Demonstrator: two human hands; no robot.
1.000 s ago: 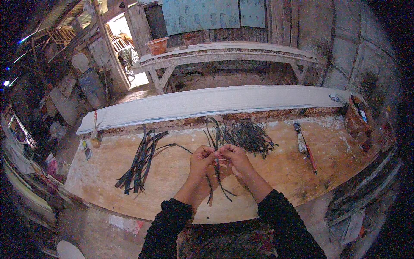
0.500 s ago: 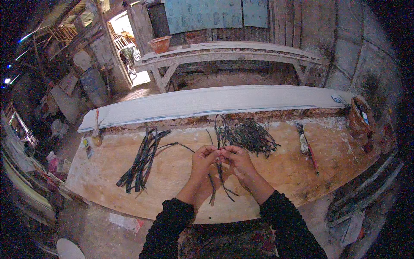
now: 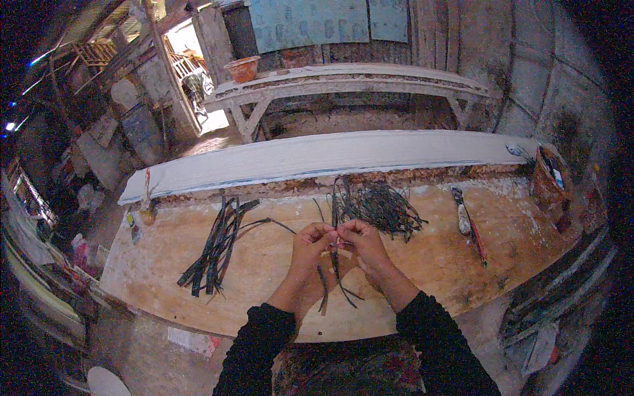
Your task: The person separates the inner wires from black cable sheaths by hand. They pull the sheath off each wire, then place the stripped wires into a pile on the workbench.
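"What have you got there?"

"My left hand [image 3: 308, 243] and my right hand [image 3: 364, 240] meet nearly tip to tip, thumbs and forefingers pinching thin, flexible black strips [image 3: 335, 263] (my fingers hide the exact crossing)"

"Which way do those lie?"

"Long axis pointing away from me: loose ends trail toward my body, a narrow loop stands beyond my fingertips, and neither hand is clearly nearer"

"And around you?"

"On the pale plywood tabletop [image 3: 259, 274], a bundle of flat black strips [image 3: 212, 251] lies left; a tangled heap of fine black strands [image 3: 384, 208] sits just beyond my right hand. Past them, a long white slab [image 3: 330, 153] runs crosswise, then, farther, a flared orange bowl [image 3: 243, 69]"
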